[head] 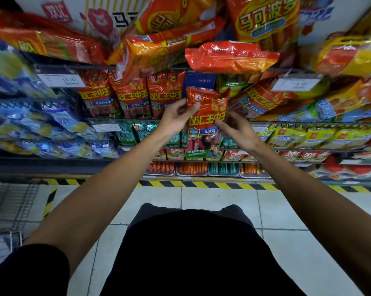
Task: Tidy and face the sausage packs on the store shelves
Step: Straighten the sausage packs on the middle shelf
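Observation:
I hold a red sausage pack (206,116) upright in front of the middle shelf, its printed face toward me. My left hand (176,118) pinches its upper left edge, thumb on the front. My right hand (238,129) grips its right side with the thumb across the front. Behind and to the left, three matching red packs (133,95) stand in a row on the shelf. More of the same packs (261,99) lean tilted to the right. Loose orange-red packs (231,56) overhang from the shelf above.
Blue packs (58,120) fill the left shelves and yellow-green packs (304,137) the right ones. Price tags (61,80) hang on the shelf rails. Lower trays hold small sausages (193,167). A yellow-black strip (201,184) edges the tiled floor. A wire rack (11,206) stands at left.

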Tool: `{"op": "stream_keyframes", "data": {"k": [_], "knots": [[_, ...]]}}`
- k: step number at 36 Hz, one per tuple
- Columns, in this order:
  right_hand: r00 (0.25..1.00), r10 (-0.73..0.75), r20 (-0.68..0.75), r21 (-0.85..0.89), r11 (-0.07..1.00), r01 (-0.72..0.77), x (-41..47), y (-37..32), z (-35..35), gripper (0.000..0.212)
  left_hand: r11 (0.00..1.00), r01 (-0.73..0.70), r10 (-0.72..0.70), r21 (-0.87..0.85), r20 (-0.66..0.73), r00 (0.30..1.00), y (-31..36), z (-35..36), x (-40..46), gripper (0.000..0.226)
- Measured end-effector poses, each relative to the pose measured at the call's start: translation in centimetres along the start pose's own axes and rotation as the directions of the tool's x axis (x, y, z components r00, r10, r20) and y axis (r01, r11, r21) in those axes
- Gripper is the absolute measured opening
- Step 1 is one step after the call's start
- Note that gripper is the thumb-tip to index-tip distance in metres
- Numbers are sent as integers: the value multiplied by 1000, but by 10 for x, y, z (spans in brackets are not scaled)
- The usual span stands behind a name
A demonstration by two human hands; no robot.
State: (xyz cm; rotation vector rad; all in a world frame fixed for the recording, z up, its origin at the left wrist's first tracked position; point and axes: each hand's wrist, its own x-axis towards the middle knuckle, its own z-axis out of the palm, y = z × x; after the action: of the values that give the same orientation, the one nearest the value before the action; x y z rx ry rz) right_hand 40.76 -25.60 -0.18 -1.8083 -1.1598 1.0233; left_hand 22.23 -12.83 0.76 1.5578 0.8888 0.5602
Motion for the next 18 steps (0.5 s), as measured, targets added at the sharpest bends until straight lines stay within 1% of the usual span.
{"op": "stream_keyframes", "data": {"k": [2,4,6,8,11,13,14,18], "knots": [[1000,-4,22,60,998,3,3,-3,-5,55,1000,-28,28,6,1,1000,4,4,2,25],[999,-32,18,71,997,31,7,-5,-10,50,999,-41,41,18,3,999,7,5,3,21],[998,-51,-20,55,997,52,10,-5,-14,45,999,-30,29,46,32,999,8,2,3,18],[996,-68,-66,58,996,71,12,-5,-15,40,997,0,-6,82,72,997,5,-2,4,21],[990,-87,-111,83,992,96,14,-6,-15,44,980,15,-34,199,94,995,-7,-8,6,32],[985,-105,-139,79,990,117,14,-6,-14,45,967,-9,-9,254,71,997,-11,-9,8,43],[980,-115,-165,75,989,129,14,-6,-12,45,965,-29,14,262,57,998,-11,-9,9,44],[946,-157,-285,71,980,184,11,-8,-1,40,962,-93,100,256,-16,995,-6,-5,8,37]]}}
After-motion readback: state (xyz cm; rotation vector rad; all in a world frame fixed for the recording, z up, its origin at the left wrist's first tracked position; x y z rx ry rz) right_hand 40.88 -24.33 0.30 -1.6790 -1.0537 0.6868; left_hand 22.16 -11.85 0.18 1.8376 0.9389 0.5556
